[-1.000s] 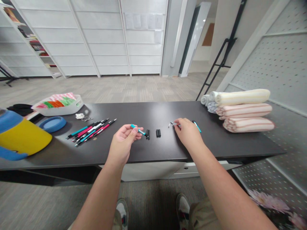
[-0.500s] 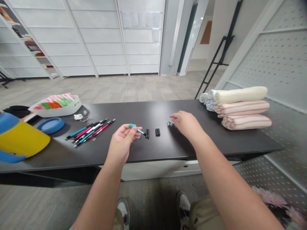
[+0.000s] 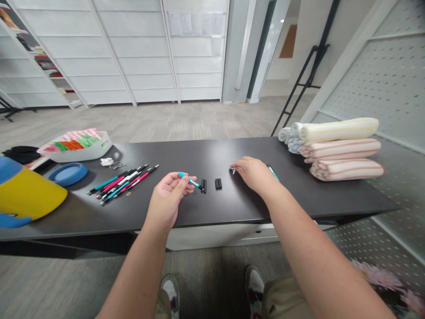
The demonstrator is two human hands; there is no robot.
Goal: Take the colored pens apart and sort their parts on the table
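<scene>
My left hand (image 3: 169, 191) is closed around a short teal pen barrel (image 3: 189, 180), held just above the dark table (image 3: 212, 208). Two pairs of small black pen parts (image 3: 203, 185) (image 3: 218, 183) lie right of it. My right hand (image 3: 254, 173) rests on the table with fingers curled over a tiny silver piece (image 3: 233, 170); what it grips is hidden. A thin teal pen part (image 3: 273, 172) lies behind that hand. Several assembled pens (image 3: 122, 181) in teal, red and black lie further left.
Rolled towels (image 3: 338, 148) are stacked at the table's right end. A white basket of coloured cloths (image 3: 78, 145), a blue lid (image 3: 68, 173) and a yellow and blue container (image 3: 23, 192) stand at the left. My shoes show below the front edge.
My right hand slid a little left along the table onto the small silver piece. The left hand kept the teal barrel where it was.
</scene>
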